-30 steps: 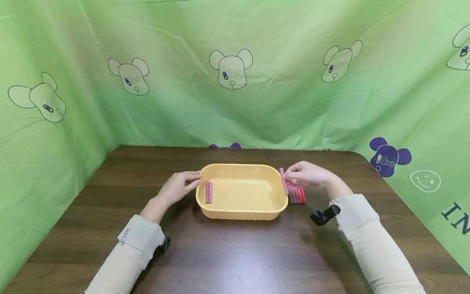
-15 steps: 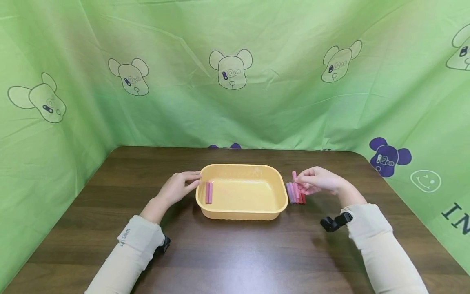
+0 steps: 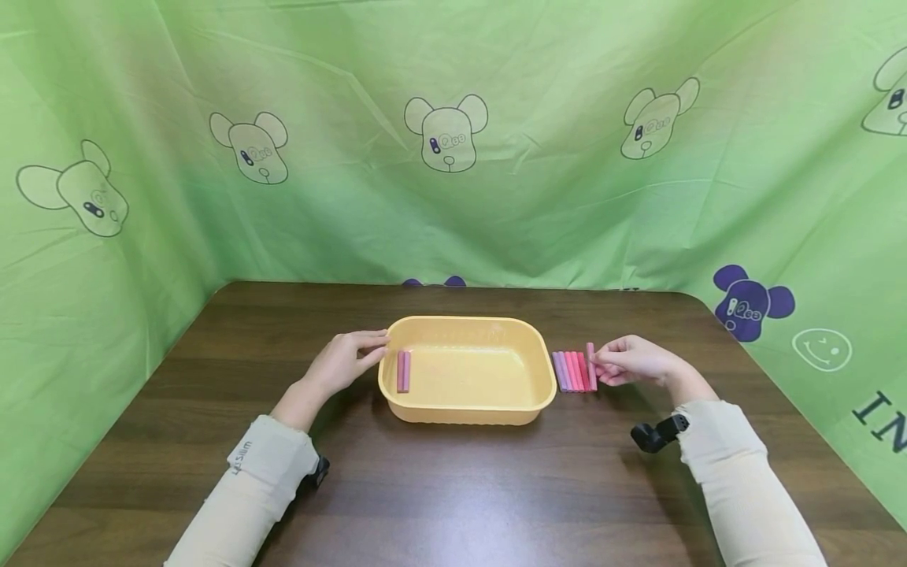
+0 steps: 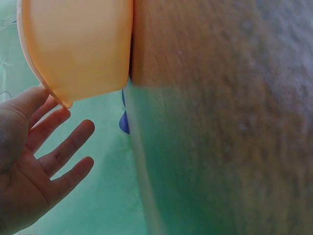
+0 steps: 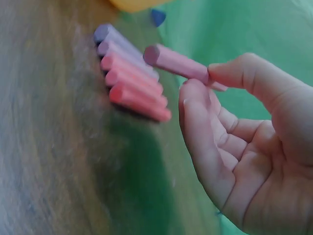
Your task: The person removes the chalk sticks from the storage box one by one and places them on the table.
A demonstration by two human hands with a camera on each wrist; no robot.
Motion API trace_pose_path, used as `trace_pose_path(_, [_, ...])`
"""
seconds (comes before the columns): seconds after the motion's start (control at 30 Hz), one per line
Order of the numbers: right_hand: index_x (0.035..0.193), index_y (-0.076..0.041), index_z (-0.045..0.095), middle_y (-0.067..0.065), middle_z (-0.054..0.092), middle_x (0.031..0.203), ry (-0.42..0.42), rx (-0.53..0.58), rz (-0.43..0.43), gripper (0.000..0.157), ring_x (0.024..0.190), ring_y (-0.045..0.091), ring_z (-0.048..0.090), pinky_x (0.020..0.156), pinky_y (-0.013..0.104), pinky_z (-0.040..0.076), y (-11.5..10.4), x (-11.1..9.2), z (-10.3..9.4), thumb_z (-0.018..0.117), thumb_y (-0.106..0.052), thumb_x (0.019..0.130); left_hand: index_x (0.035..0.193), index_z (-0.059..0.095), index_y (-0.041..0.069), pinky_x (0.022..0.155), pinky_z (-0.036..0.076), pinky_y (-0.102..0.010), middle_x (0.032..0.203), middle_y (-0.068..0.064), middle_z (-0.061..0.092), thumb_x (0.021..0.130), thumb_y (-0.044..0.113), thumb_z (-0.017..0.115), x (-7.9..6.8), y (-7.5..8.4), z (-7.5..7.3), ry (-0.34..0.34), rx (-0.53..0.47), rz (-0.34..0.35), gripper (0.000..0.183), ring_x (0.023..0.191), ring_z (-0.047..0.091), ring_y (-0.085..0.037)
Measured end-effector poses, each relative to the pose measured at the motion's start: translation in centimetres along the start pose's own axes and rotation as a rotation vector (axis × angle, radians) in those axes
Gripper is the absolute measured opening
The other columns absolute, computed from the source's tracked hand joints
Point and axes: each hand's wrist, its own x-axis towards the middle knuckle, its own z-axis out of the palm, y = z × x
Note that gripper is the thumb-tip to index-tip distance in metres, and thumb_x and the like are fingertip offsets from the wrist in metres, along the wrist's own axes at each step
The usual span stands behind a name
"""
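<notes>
My right hand [image 3: 634, 362] pinches a mauve-pink chalk stick [image 5: 171, 61] between thumb and fingertips. It is just right of a row of several chalk sticks [image 3: 570, 372] running from purple to red on the table. In the right wrist view that row [image 5: 132, 78] lies beyond the held stick, its ends facing the camera. Straight fingers of my left hand [image 3: 340, 364] touch the left rim of a yellow plastic basin [image 3: 468, 416]. The left wrist view shows the thumb at the basin's rim [image 4: 63, 102], other fingers spread. Two mauve chalk sticks [image 3: 403, 372] lie side by side inside the basin's left end.
A dark wooden table [image 3: 453, 488] carries everything. Green printed cloth [image 3: 453, 228] hangs behind it and at both sides. Black wrist cameras are strapped at both sleeves, the right one [image 3: 659, 433] showing more plainly.
My right hand has carried the mauve-pink chalk stick rightward, from the basin's right rim across the row to its far right end. The left hand and basin stay put.
</notes>
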Motion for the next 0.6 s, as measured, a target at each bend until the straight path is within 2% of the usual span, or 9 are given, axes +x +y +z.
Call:
trace_pose_path(0.3, [0.093,0.001,0.06,-0.006,0.065,0.074,0.043,-0.023,0.061,0.017,0.068,0.003,0.063,0.068,0.02,0.057,1.5,0.8,-0.4,0.05,-0.013,0.095,0.121,0.063,0.004,0.103,0.043,-0.046,0.129,-0.011,0.059,0.09,0.022,0.061,0.0,0.0,0.0,0.001,0.003,-0.001,0.035,0.122,0.054,-0.029])
trace_pose_path(0.6, [0.093,0.002,0.058,-0.005,0.064,0.072,0.074,-0.022,0.096,0.017,0.066,0.003,0.063,0.066,0.019,0.056,1.3,1.3,0.0,0.049,-0.013,0.095,0.12,0.063,0.004,0.103,0.043,-0.045,0.129,-0.011,0.059,0.09,0.022,0.061,0.0,0.0,0.0,0.001,0.004,-0.001,0.035,0.122,0.055,-0.029])
